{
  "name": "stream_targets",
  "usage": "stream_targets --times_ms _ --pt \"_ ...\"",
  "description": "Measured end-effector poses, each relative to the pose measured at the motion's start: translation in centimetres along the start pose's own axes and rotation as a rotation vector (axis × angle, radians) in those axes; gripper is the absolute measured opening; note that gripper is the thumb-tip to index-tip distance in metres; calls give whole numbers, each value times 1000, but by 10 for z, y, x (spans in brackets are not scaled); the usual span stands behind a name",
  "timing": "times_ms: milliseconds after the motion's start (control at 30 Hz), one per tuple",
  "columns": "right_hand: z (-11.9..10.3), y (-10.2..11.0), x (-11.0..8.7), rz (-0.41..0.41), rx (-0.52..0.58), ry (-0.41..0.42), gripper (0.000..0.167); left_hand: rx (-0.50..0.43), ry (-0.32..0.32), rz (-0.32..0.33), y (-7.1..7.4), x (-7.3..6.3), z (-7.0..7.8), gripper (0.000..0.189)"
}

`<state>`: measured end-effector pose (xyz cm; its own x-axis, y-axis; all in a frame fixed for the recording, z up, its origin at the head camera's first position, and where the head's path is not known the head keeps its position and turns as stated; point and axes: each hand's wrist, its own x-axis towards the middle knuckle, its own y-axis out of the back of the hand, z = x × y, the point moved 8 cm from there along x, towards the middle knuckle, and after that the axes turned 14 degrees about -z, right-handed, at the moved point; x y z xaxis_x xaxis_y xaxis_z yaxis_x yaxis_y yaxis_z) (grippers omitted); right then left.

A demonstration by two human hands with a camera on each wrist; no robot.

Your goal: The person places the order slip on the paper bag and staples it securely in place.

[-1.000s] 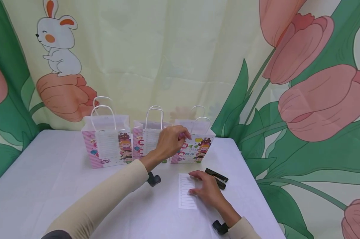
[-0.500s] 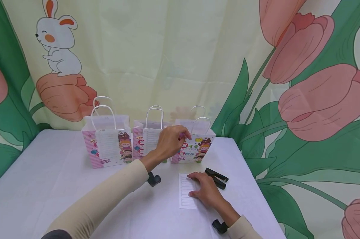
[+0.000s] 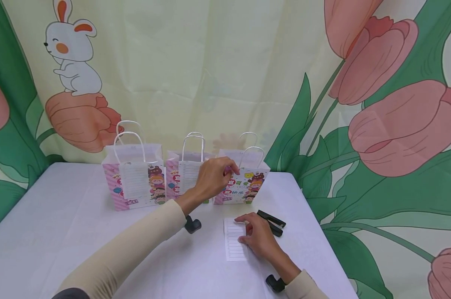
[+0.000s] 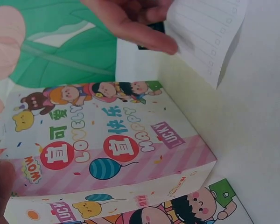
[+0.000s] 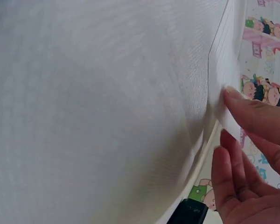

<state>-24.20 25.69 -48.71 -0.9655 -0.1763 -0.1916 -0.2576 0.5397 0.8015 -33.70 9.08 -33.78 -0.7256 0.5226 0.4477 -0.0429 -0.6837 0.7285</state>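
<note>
In the head view my left hand (image 3: 215, 176) pinches the upper left rim of the right-hand paper gift bag (image 3: 249, 187), which has cartoon figures and stands upright. Only some of its fingers (image 4: 1, 186) show in the left wrist view. Nearer the front, my right hand (image 3: 260, 236) pinches the right edge of a lined paper slip (image 3: 234, 245) between thumb and fingers. The slip (image 4: 210, 37) is lifted at one edge off the white tablecloth in the left wrist view. A black stapler (image 3: 272, 218) lies just behind the right hand, partly covered by it.
Two more gift bags stand in the row, the left bag (image 3: 111, 174) and the middle bag (image 3: 173, 174), each with a lined slip on its front. A white cloth covers the table (image 3: 53, 232). Behind hangs a curtain (image 3: 247, 62) printed with tulips and a rabbit.
My right hand's fingers have shifted slightly on the slip, the index finger straighter, and the slip has moved a touch to the right. The left hand stays at the bag's rim.
</note>
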Motion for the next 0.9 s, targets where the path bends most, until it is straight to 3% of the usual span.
stream_targets --times_ms 267,533,733,900 --pt "-1 11 -3 150 93 20 44 2 -5 4 -1 0 0 15" --pt "3 16 -2 161 216 15 33 12 -10 1 0 0 1 18" --pt "0 32 -5 221 278 54 27 6 -7 6 1 1 2 15" --pt "-1 44 -6 237 347 40 21 -2 3 6 1 1 3 12"
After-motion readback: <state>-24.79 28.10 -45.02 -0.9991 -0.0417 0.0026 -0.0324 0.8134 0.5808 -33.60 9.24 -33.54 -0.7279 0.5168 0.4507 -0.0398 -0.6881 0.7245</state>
